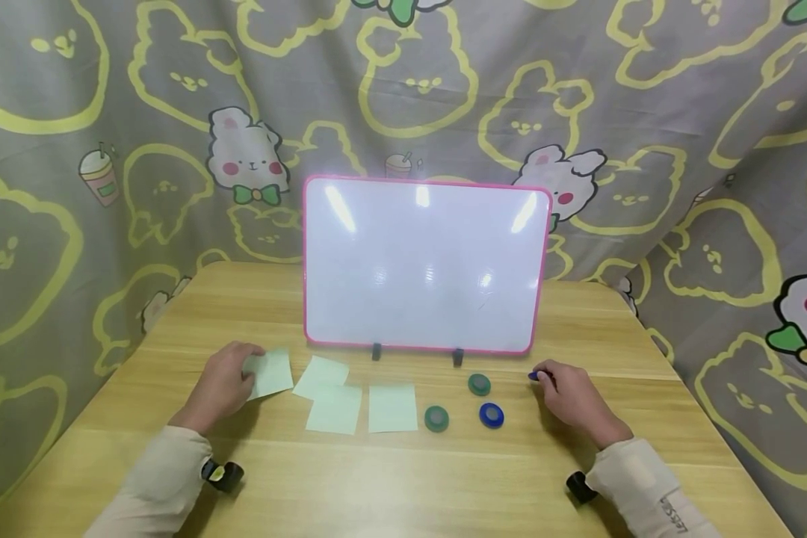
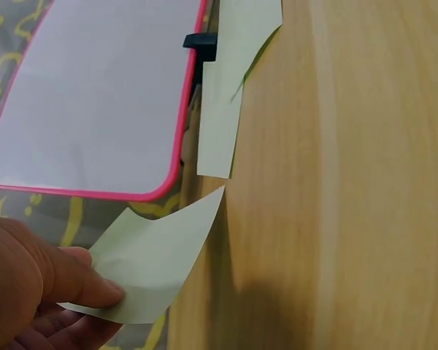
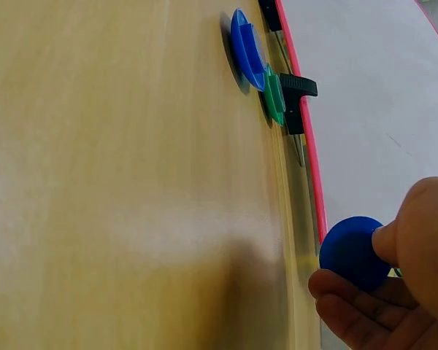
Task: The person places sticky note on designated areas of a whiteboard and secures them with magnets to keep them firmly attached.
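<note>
My left hand [image 1: 220,382] pinches a pale green paper note [image 2: 157,255] at one edge, thumb on top and fingers beneath, and the sheet bends slightly. To its right, several more pale green notes [image 1: 393,409] lie on the table, two of them overlapping. Between thumb and fingers, my right hand [image 1: 574,400] holds a round blue magnet [image 3: 350,251]. Left of that hand lie two green magnets [image 1: 436,418] and another blue magnet [image 1: 492,415], their grey centres facing up.
A pink-framed whiteboard [image 1: 424,276] leans upright on small black feet [image 1: 458,357] toward the back of the wooden table [image 1: 403,486]. Behind it hangs a grey curtain [image 1: 336,90] with yellow cartoon outlines, which also runs along both sides.
</note>
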{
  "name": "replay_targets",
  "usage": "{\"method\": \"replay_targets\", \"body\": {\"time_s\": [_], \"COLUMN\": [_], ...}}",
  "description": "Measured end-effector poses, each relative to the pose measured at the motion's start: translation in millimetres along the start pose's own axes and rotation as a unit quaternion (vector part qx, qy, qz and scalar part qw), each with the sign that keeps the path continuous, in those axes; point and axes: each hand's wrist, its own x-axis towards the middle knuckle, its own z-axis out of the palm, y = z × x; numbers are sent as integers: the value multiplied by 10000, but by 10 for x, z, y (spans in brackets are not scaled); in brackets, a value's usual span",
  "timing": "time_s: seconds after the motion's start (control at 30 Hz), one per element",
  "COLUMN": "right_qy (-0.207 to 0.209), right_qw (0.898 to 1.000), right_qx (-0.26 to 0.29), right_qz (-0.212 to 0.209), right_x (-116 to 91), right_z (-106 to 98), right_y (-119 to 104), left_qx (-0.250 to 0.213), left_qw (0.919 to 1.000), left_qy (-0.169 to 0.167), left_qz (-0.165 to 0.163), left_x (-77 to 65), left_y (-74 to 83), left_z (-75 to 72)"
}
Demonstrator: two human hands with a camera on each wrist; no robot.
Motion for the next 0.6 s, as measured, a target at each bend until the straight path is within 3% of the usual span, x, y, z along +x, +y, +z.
{"method": "replay_targets", "body": {"time_s": [0.6], "right_qy": [-6], "right_qw": [9998], "right_qx": [-5], "right_qz": [-184], "right_x": [122], "right_z": [-120], "right_y": [-13], "left_qx": [-249], "left_qw": [9991], "left_qy": [-291], "left_qz": [-154], "left_x": [122], "left_y": [106], "left_z": [-126]}}
